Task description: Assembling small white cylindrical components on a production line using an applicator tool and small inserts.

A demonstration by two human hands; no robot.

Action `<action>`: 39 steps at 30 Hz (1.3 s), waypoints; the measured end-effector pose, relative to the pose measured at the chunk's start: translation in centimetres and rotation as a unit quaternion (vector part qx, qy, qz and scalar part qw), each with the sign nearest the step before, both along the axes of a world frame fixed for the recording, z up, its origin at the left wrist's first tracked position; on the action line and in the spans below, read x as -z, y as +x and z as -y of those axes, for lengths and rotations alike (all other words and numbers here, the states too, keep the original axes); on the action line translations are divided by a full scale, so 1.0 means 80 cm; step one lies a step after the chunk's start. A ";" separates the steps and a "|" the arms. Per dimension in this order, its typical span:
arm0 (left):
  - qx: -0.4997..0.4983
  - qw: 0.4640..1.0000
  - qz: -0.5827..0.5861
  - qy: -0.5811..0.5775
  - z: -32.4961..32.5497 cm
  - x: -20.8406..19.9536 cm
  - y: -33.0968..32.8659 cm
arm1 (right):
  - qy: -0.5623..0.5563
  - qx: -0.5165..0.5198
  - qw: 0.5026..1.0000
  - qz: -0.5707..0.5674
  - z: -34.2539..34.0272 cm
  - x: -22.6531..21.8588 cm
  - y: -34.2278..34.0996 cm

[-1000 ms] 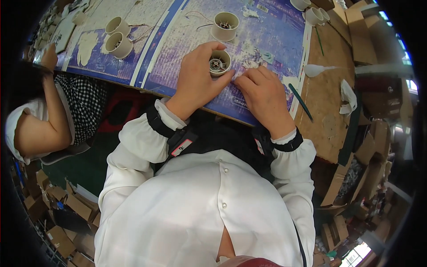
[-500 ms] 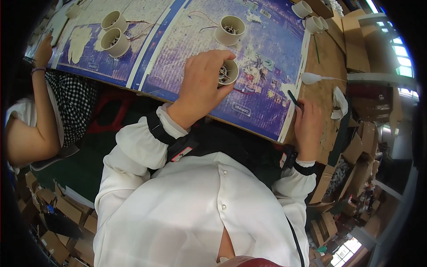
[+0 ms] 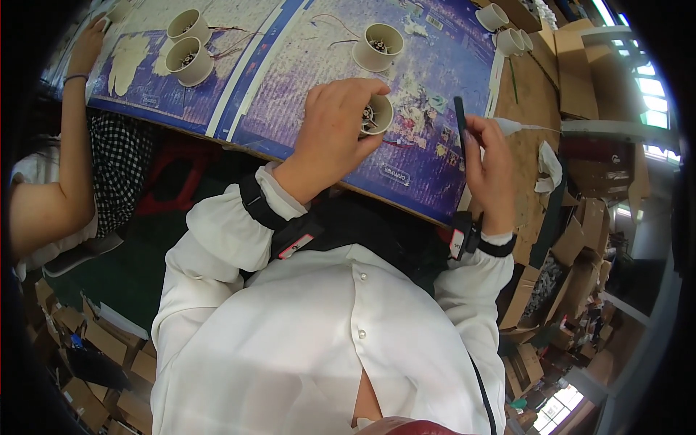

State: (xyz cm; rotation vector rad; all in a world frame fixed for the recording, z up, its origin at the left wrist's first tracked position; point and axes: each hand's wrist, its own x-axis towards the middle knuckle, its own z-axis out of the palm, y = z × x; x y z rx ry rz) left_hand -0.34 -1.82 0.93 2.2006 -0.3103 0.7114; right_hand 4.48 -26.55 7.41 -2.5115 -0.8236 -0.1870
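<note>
My left hand [image 3: 335, 130] grips a small cream round housing [image 3: 378, 114] with a dark part inside, holding it on the blue patterned mat [image 3: 435, 72]. My right hand [image 3: 490, 174] is closed around a thin dark stick-like tool [image 3: 460, 119], its tip pointing away from me, a little to the right of the housing. A red wire trails from under the housing toward the right hand.
Another cream housing [image 3: 378, 46] with wires lies farther back, two more [image 3: 185, 45] sit at the left, and small cups [image 3: 502, 27] at the far right. A co-worker's arm [image 3: 61, 167] reaches onto the table at left. Cardboard boxes [image 3: 580, 225] crowd the right side and floor.
My right hand left the housing, went to the table's right edge and now holds the dark tool raised beside the housing. My left hand kept its grip on the housing.
</note>
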 end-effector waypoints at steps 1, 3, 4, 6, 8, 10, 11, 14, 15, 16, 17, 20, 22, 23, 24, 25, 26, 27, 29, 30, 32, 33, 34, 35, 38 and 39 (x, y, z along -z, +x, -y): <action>0.001 1.000 -0.008 -0.014 -0.001 0.001 0.001 | 0.059 0.007 0.996 -0.060 -0.007 0.002 0.004; 0.005 0.999 -0.024 -0.043 -0.001 0.002 0.002 | 0.116 0.017 0.986 -0.118 -0.018 0.009 0.009; 0.007 0.999 -0.024 -0.044 0.000 0.001 0.002 | 0.131 0.009 0.981 -0.146 -0.023 0.019 0.011; 0.007 0.999 -0.024 -0.042 0.002 0.000 0.003 | 0.160 -0.008 0.966 -0.202 -0.030 0.034 0.011; 0.001 0.999 -0.025 -0.039 0.001 0.001 0.002 | 0.240 -0.032 0.951 -0.190 -0.036 0.037 0.009; 0.003 0.999 -0.024 -0.038 0.001 0.002 0.003 | 0.397 -0.075 0.901 -0.161 -0.041 0.039 0.006; 0.004 0.999 -0.023 -0.038 0.000 0.002 0.003 | 0.396 -0.076 0.900 -0.162 -0.045 0.038 0.004; 0.001 0.999 -0.026 -0.038 0.000 0.001 0.002 | 0.445 -0.066 0.877 -0.169 -0.059 0.027 -0.004; -0.001 0.999 -0.027 -0.038 0.000 0.001 0.002 | 0.445 -0.065 0.877 -0.169 -0.057 0.030 -0.003; -0.001 0.999 -0.028 -0.038 0.000 0.001 0.003 | 0.417 -0.053 0.890 -0.178 -0.053 0.037 -0.002; 0.001 0.999 -0.028 -0.039 0.000 0.001 0.003 | 0.388 -0.042 0.901 -0.187 -0.050 0.043 -0.001; 0.003 0.999 -0.030 -0.039 0.000 0.000 0.003 | 0.340 -0.009 0.921 -0.191 -0.038 0.045 -0.001; 0.002 0.999 -0.027 -0.038 0.000 0.000 0.003 | 0.302 0.037 0.936 -0.177 -0.031 0.043 -0.003; 0.002 0.999 -0.025 -0.037 0.000 0.000 0.003 | 0.303 0.036 0.936 -0.177 -0.033 0.039 -0.001; 0.002 0.999 -0.026 -0.037 0.000 0.000 0.003 | 0.324 0.022 0.931 -0.163 -0.038 0.033 0.001; 0.002 0.999 -0.026 -0.037 -0.001 0.000 0.003 | 0.346 0.008 0.926 -0.149 -0.045 0.026 0.003; 0.002 0.999 -0.027 -0.037 -0.001 0.000 0.003 | 0.368 -0.007 0.920 -0.136 -0.052 0.020 0.005; 0.002 0.999 -0.028 -0.037 -0.002 0.000 0.002 | 0.368 -0.007 0.920 -0.136 -0.061 0.015 0.004; 0.001 0.999 -0.029 -0.037 -0.001 0.001 0.002 | 0.382 -0.062 0.906 -0.174 -0.083 0.006 0.002; 0.000 0.999 -0.030 -0.039 0.000 0.002 0.003 | 0.388 -0.090 0.897 -0.192 -0.090 0.005 0.003; -0.002 0.999 -0.031 -0.040 0.000 0.001 0.003 | 0.375 -0.092 0.900 -0.201 -0.095 0.019 0.010; -0.003 0.999 -0.031 -0.039 0.001 0.001 0.003 | 0.361 -0.093 0.904 -0.210 -0.099 0.026 0.014; -0.005 0.999 -0.030 -0.039 0.001 0.001 0.004 | 0.348 -0.093 0.907 -0.219 -0.100 0.030 0.016; -0.005 0.999 -0.030 -0.038 0.001 0.001 0.004 | 0.347 -0.093 0.907 -0.220 -0.098 0.033 0.016; -0.008 0.998 -0.042 -0.043 -0.001 0.000 0.002 | 0.334 -0.093 0.909 -0.232 -0.098 0.036 0.017; -0.009 0.998 -0.048 -0.045 -0.001 0.000 0.002 | 0.334 -0.092 0.909 -0.233 -0.098 0.036 0.017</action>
